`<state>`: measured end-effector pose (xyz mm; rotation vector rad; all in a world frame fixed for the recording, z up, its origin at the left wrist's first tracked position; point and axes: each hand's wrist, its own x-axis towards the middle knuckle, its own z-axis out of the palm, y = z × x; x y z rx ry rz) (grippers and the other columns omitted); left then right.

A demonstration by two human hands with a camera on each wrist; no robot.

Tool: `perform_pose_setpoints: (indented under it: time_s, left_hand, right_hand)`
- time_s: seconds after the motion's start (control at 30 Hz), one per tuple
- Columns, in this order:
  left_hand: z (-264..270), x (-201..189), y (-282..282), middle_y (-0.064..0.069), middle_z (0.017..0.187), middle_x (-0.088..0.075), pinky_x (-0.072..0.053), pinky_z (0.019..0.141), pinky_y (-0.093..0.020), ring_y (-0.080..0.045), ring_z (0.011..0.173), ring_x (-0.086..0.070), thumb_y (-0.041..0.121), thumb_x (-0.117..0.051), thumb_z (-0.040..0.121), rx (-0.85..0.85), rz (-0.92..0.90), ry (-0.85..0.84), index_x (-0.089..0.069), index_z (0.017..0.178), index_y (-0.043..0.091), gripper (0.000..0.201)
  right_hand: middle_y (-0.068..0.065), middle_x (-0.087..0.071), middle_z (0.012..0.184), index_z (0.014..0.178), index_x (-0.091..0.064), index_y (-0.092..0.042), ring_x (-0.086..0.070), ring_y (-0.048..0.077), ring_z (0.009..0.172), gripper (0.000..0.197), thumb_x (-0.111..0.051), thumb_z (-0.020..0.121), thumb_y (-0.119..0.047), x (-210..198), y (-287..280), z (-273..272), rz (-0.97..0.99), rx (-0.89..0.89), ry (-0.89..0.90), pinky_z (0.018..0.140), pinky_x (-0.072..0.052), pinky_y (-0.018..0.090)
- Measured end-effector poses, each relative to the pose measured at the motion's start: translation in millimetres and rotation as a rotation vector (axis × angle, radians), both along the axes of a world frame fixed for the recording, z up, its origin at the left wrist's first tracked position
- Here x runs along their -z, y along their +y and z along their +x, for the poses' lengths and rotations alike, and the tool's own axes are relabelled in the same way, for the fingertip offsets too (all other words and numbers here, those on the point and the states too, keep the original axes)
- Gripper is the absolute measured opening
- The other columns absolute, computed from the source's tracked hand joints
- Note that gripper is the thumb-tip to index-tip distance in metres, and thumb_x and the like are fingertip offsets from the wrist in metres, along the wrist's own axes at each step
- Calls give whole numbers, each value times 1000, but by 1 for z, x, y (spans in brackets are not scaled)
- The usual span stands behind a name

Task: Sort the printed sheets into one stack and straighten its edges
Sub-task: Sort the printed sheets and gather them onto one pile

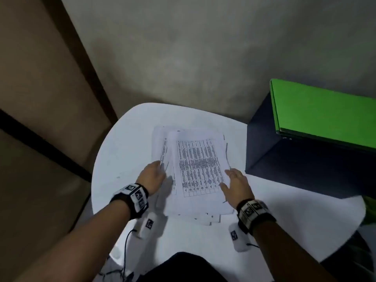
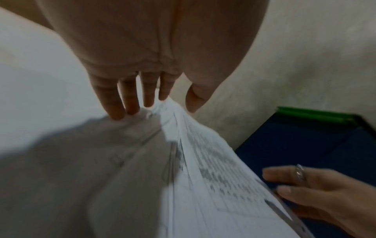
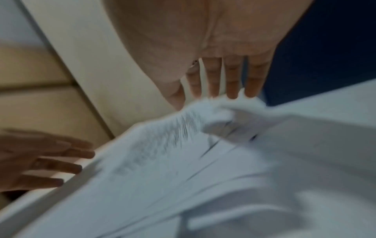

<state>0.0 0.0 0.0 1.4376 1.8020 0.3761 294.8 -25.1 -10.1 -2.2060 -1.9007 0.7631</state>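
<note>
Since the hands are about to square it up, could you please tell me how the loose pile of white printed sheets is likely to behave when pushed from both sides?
The loose pile of white printed sheets will probably slide unevenly, since its edges are already fanned. It likely bows rather than staying stiff: the left hand and right hand flank thin, curling paper.

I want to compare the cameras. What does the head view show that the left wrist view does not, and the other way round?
Only the head view shows the whole white table, both wristbands, the printed table on the top sheet and the uneven stack edges. Only the left wrist view shows the left hand's fingers straight at the stack's side, and a ring on the right hand. Both show the printed sheets, both hands and the green-topped dark box.
</note>
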Motion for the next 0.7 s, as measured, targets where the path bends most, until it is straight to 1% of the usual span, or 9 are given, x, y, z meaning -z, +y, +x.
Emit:
perform_pose_setpoints:
  time_s: [0.1,0.2,0.27,0.37,0.47,0.53,0.6,0.67,0.7]
  left_hand:
    - [20,17,7,-16,120,-58,-43,92,-39,-37,111,-56,23,-56,93,-8,-61,101,-51,118,3,32]
    - [34,22,7,-14,126,-53,-43,86,-32,-32,110,-55,27,-59,95,-90,-131,-40,-36,139,2,56]
    - [37,24,12,-11,112,-58,-42,74,-29,-24,94,-56,30,-62,95,-84,-171,-73,-38,133,1,54]
    - [32,28,24,-7,96,-63,-43,62,-28,-21,82,-59,38,-72,87,-90,-211,-28,-53,108,7,42]
    - [26,23,31,-3,80,-65,-42,51,-22,-18,69,-64,27,-74,87,-68,-157,-42,-61,94,9,23]
    - [16,19,30,2,74,-65,-43,48,-18,-14,65,-65,17,-73,88,-101,-90,-120,-63,98,9,16]
    - [-5,17,28,2,80,-68,-51,56,-22,-14,68,-67,13,-77,84,-180,-43,-194,-62,105,11,25]
    - [-29,19,26,-1,91,-71,-56,70,-31,-20,80,-69,22,-84,77,-204,-48,-187,-61,107,13,39]
    - [-39,21,24,-3,92,-72,-55,70,-32,-23,81,-69,28,-86,75,-202,-83,-154,-62,105,12,41]
  right_hand:
    - [0,-25,161,150,-39,-19,-29,26,144,57,-51,98,-39,8,9,-25,-130,-52,-132,117,-32,42]
    - [-2,-26,161,148,-42,-22,-29,24,144,51,-45,99,-38,16,-5,-47,-178,-114,-177,117,-30,42]
    - [-3,-31,158,144,-47,-23,-31,22,142,46,-47,99,-34,21,-15,-52,-157,-153,-140,117,-30,38]
    - [-3,-50,145,134,-57,-20,-42,17,135,36,-52,98,-24,22,-21,-49,-110,-113,49,115,-30,25]
    - [-2,-66,125,123,-65,-14,-59,11,113,31,-56,94,-11,16,-20,-38,-43,80,277,106,-42,22]
    - [3,-69,119,118,-67,-9,-62,15,108,29,-55,92,-6,12,-16,-30,39,223,279,101,-44,22]
    - [8,-71,113,113,-69,-5,-64,23,107,26,-54,91,-5,11,-10,-25,97,345,248,96,-47,28]
    - [12,-72,109,109,-69,-3,-66,29,103,23,-56,90,-7,11,-1,-26,112,416,223,91,-49,31]
    - [14,-72,109,110,-69,-3,-66,31,104,23,-58,90,-9,11,3,-30,96,414,200,91,-50,33]
